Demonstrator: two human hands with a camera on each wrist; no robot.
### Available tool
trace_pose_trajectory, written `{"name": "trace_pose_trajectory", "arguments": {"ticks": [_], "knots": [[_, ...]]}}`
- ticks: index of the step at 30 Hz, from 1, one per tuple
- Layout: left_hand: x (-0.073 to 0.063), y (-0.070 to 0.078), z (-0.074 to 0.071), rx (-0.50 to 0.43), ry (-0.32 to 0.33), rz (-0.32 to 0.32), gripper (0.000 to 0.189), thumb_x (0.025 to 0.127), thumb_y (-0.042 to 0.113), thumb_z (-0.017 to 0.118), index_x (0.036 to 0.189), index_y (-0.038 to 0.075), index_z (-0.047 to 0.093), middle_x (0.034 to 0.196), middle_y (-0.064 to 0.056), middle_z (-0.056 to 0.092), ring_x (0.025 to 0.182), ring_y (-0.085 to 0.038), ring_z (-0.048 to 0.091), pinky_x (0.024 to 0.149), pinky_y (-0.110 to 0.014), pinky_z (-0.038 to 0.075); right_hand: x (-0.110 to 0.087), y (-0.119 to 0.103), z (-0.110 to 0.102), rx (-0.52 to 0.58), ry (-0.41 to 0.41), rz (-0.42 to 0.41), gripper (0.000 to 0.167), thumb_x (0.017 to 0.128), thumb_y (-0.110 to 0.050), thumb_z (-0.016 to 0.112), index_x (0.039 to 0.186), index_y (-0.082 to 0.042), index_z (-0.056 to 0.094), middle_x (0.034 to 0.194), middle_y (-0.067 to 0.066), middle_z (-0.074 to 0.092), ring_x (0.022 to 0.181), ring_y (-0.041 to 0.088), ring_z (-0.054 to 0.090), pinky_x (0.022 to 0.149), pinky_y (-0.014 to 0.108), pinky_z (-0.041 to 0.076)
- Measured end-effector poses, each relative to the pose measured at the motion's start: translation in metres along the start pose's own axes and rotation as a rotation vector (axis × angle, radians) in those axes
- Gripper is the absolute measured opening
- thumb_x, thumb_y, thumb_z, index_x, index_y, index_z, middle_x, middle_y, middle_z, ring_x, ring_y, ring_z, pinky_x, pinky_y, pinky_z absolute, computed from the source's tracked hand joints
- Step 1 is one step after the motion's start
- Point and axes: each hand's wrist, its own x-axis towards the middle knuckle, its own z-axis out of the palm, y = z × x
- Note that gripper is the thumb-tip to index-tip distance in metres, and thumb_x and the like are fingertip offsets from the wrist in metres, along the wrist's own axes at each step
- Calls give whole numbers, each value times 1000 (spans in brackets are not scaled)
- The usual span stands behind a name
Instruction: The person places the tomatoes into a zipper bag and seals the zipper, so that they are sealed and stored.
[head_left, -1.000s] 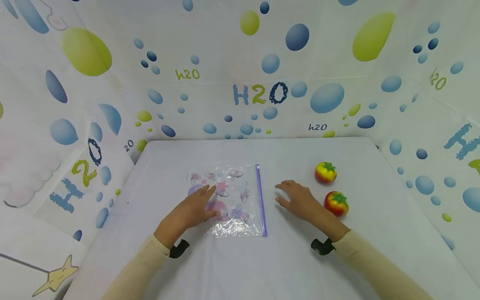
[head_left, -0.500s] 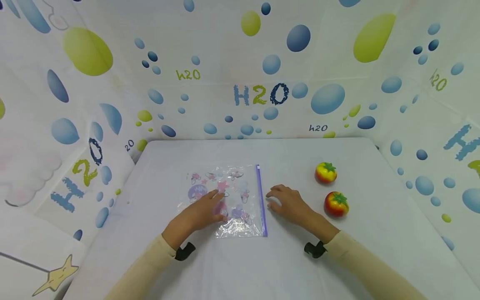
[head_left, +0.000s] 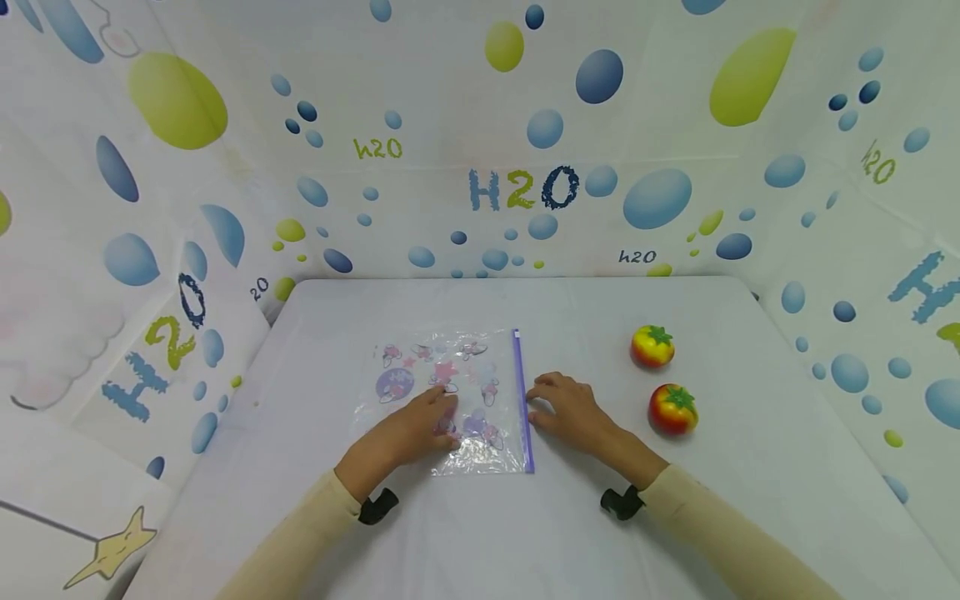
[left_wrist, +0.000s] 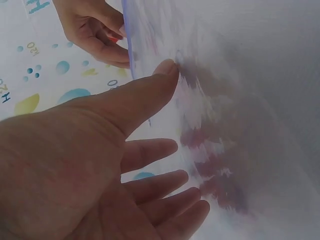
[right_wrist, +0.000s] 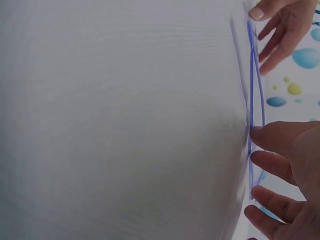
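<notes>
A clear plastic zip bag (head_left: 468, 354) printed with pink and purple pictures lies flat on the white table, its purple zip edge (head_left: 517, 358) facing right. My left hand (head_left: 408, 431) rests on or just above the bag's near left part, fingers apart and loosely extended. Beside the zip edge is my right hand (head_left: 572, 412); its fingertips reach that edge. In the right wrist view the purple edge (right_wrist: 251, 75) shows as two strips with a narrow gap, and the thumb of the right hand (right_wrist: 295, 170) appears to touch them. Neither hand grips anything.
Two round red and yellow fruits with green leafy tops, one farther (head_left: 651, 347) and one nearer (head_left: 672, 410), sit to the right of the right hand. A patterned cloth (head_left: 420, 192) with bubbles and lettering hangs behind and beside the table (head_left: 480, 533).
My right hand has moved left to the bag's zip edge. The left hand has shifted slightly right and nearer over the bag. Bag and fruits have stayed in place.
</notes>
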Motion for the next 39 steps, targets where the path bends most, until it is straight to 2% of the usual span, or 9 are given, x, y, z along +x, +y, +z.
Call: {"name": "trace_pose_trajectory", "arguments": {"ticks": [15,19,23,27,30,33,39], "knots": [[-1,2,3,12,6,-14,69,94,26,81,150,0,52,165,-29,36,152,-47,37,121,-57,36,5,-4,4,-81,-5,44,42,97,-33,76,135,-16,72,154,15,55,146,38,45,105,62,42],[0,4,3,-15,32,-7,66,96,29,79,148,-2,52,163,-31,37,152,-49,37,120,-60,36,7,-5,6,-99,-8,48,46,96,-36,76,137,-16,70,157,15,53,149,38,42,106,64,40],[5,9,7,8,77,-13,71,96,40,78,146,-4,53,158,-32,42,148,-49,43,117,-59,40,8,-7,6,-94,-22,57,51,94,-37,77,140,-16,69,159,16,50,151,40,38,107,66,37],[14,19,13,37,108,-82,95,92,59,75,151,-10,46,159,-33,41,148,-48,43,115,-57,43,8,-6,7,-101,-33,59,56,94,-41,77,143,-17,66,161,17,48,153,42,35,108,68,36],[21,28,17,47,109,-167,113,90,71,70,157,-12,35,164,-34,32,152,-50,35,116,-59,42,9,-5,7,-108,-33,54,59,93,-43,77,145,-18,65,162,18,46,154,43,34,107,68,36],[27,37,20,49,104,-237,121,88,77,65,160,-13,28,167,-36,26,154,-54,29,114,-66,41,8,-6,8,-102,-31,50,61,93,-43,77,146,-17,64,162,19,46,154,44,33,107,69,35],[38,53,29,124,99,-342,130,84,90,55,160,-12,28,167,-37,25,152,-60,27,109,-76,38,9,-8,8,-109,-34,54,63,92,-48,77,146,-17,64,163,20,44,156,47,29,110,71,32]]}}
